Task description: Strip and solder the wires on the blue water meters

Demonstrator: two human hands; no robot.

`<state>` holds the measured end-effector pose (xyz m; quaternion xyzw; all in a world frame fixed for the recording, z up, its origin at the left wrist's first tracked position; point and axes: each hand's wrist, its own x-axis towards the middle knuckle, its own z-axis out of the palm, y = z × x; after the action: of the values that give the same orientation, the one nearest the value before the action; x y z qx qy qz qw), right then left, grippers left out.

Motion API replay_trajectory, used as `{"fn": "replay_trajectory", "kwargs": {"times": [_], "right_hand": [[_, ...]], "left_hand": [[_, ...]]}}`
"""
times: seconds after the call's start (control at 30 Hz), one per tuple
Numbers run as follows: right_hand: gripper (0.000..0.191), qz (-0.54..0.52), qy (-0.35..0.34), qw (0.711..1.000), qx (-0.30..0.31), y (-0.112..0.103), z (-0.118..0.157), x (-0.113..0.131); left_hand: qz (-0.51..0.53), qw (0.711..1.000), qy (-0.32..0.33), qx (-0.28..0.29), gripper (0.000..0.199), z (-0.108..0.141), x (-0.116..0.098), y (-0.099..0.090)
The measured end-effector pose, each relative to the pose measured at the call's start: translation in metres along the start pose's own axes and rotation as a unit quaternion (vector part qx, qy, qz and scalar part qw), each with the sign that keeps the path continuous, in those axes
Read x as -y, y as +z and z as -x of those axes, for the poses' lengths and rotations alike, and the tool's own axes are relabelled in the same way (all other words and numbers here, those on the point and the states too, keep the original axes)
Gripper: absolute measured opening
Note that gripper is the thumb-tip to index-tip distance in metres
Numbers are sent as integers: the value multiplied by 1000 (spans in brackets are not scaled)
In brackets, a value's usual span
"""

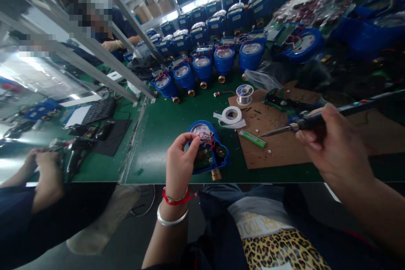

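Observation:
A blue water meter [211, 152] with coloured wires and a brass fitting lies on the green mat near the table's front edge. My left hand [181, 161] rests on its left side, fingertips pinching at the wires on top. My right hand [329, 143] is to the right, over a brown cardboard sheet [272, 147], and grips a soldering iron [319, 120] whose tip points left toward the meter, stopping short of it.
A green stick [252, 138], a tape roll [231, 115] and a solder spool [244, 93] lie beside the cardboard. Rows of blue meters [202, 65] fill the back. A co-worker's hands [44, 164] work at the left bench, another person sits beyond the metal rack [104, 55].

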<state>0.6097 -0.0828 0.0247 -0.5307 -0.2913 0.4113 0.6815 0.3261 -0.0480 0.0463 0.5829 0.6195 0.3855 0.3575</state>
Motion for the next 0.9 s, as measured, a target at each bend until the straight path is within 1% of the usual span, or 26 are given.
{"fn": "replay_trajectory", "kwargs": {"times": [0.07, 0.1, 0.2, 0.33, 0.43, 0.53, 0.63, 0.73, 0.83, 0.9], "right_hand": [[30, -17, 27, 999, -26, 12, 0, 3], [24, -26, 33, 999, -23, 17, 0, 4], [9, -51, 11, 998, 28, 28, 0, 4], [13, -58, 3, 994, 91, 36, 2, 5], [24, -34, 20, 990, 134, 40, 5, 6], [27, 7, 14, 991, 135, 42, 9, 3], [20, 38, 8, 990, 139, 42, 12, -2], [18, 48, 24, 990, 131, 43, 14, -6], [18, 52, 23, 991, 122, 47, 16, -7], [19, 53, 17, 990, 127, 52, 18, -7]], "left_hand": [[1, 1000, 2, 2, 25, 1, -1, 0], [2, 1000, 3, 3, 24, 1, -1, 0], [3, 1000, 7, 2, 24, 0, -2, -1], [-5, 1000, 13, 9, 24, -2, 0, -4], [-11, 1000, 16, 16, 24, -4, 1, -7], [-16, 999, 18, 25, 23, -6, 0, -9], [-14, 999, 12, 43, 21, -11, -4, -12], [-11, 996, 1, 85, 20, -18, -11, -17], [-14, 991, -5, 135, 19, -25, -17, -22], [-21, 988, -5, 151, 18, -29, -20, -24]]}}
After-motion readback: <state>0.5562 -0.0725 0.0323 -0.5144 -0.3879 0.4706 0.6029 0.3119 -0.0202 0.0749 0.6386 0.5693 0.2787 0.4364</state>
